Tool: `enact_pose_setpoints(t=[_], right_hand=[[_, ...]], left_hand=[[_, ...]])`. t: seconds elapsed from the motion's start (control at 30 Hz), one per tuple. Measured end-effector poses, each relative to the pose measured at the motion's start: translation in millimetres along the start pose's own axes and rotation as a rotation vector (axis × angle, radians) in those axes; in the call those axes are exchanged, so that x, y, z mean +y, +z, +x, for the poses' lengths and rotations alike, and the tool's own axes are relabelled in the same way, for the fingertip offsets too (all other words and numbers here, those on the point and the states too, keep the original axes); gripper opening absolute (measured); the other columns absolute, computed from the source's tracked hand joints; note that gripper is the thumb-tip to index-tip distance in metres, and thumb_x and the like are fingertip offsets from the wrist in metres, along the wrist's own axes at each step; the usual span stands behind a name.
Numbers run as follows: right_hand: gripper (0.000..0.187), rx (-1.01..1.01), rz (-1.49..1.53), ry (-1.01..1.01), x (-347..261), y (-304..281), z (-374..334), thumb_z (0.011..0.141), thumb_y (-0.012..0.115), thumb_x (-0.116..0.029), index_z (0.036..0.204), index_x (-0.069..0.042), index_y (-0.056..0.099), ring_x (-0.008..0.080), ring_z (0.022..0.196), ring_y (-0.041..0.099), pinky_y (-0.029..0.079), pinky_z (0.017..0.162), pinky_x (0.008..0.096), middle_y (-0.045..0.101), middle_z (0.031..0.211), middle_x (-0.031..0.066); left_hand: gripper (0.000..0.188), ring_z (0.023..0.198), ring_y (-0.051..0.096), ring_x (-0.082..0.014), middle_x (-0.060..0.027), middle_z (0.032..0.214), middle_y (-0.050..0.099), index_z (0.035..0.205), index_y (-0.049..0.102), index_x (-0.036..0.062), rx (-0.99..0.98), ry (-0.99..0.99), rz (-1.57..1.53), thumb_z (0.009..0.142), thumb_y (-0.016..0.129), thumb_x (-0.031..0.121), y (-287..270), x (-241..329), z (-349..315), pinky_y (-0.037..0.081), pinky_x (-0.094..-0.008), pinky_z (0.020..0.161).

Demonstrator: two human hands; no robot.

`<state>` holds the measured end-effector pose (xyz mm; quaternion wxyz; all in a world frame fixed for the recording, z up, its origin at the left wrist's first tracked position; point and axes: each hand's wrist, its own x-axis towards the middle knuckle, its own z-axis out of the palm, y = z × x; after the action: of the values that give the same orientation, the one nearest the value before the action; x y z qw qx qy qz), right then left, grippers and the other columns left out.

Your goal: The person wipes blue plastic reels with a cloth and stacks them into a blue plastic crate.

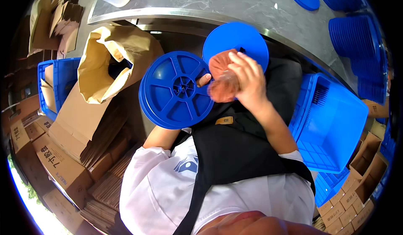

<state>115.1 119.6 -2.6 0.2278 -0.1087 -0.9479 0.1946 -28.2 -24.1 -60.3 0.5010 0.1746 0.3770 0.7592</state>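
My left hand (204,80) is mostly hidden behind a blue plastic reel (161,90) with open spokes and a round hub. Its thumb presses over the reel's right edge. My right hand (252,84), slightly blurred, has its fingers bent round a bunched reddish-brown cloth (224,63). The cloth is beside the reel, in front of a plain blue disc (247,37). What supports that disc cannot be seen.
An open brown paper sack (94,63) stands left, near a blue crate (53,105) and stacked cardboard (84,126). A grey stone-look table (210,0) lies ahead, with stacked blue discs (350,37) at its right. An empty-looking blue bin (331,126) sits at right.
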Motion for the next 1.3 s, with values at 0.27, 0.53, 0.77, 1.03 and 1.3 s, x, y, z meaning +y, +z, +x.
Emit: enact_pose_setpoints(t=[0.27, 0.53, 0.77, 1.03, 1.3], right_hand=[[0.05, 0.186, -0.027, 0.231, 59, 8, 57, 0.057, 0.077, -0.014, 0.103, -0.004, 0.06, 0.0331, 0.101, 0.057, 0.046, 0.087, 0.0404, 0.063, 0.108, 0.0136], [0.02, -0.204, 0.159, -0.302, 14, -5, 22, 0.076, 0.06, -0.008, 0.096, -0.005, 0.06, 0.0221, 0.12, 0.051, 0.041, 0.085, 0.0372, 0.059, 0.123, 0.0063], [0.029, 0.268, 0.15, 0.105, 93, -14, 1, 0.076, 0.065, -0.001, 0.105, -0.005, 0.06, 0.025, 0.115, 0.053, 0.04, 0.098, 0.0343, 0.06, 0.12, 0.0097], [0.033, 0.519, 1.218, 0.99, 93, -32, 29, 0.086, 0.062, -0.011, 0.115, 0.003, 0.056, 0.0153, 0.103, 0.058, 0.044, 0.091, 0.0279, 0.06, 0.114, 0.0093], [0.031, 0.25, 0.57, 0.47, 3, 18, 9, 0.082, 0.067, -0.013, 0.109, -0.002, 0.056, 0.0236, 0.099, 0.061, 0.047, 0.087, 0.0322, 0.063, 0.108, 0.0124]], left_hand=[[0.059, 0.092, 0.061, -0.0192, -0.007, 0.09, 0.063, 0.137, 0.037, 0.0068, -0.011, -0.024, 0.002, 0.086, 0.066, 0.015, 5, 4, 0, 0.049, -0.0355, 0.09], [0.059, 0.091, 0.061, -0.0192, -0.0071, 0.09, 0.062, 0.137, 0.036, 0.0069, 0.015, -0.041, -0.024, 0.086, 0.066, 0.014, 0, 2, -2, 0.049, -0.0359, 0.09], [0.059, 0.091, 0.061, -0.0192, -0.0071, 0.09, 0.062, 0.137, 0.036, 0.007, 0.03, -0.037, -0.032, 0.086, 0.066, 0.014, 7, 3, -4, 0.049, -0.0362, 0.09], [0.06, 0.091, 0.061, -0.0192, -0.0072, 0.09, 0.062, 0.138, 0.035, 0.0071, 0.05, -0.034, -0.044, 0.086, 0.066, 0.013, 12, -2, -8, 0.049, -0.0366, 0.09], [0.06, 0.091, 0.061, -0.0192, -0.0073, 0.09, 0.062, 0.138, 0.035, 0.0072, 0.05, 0.016, -0.062, 0.086, 0.066, 0.013, 23, -14, 2, 0.049, -0.0369, 0.091]])
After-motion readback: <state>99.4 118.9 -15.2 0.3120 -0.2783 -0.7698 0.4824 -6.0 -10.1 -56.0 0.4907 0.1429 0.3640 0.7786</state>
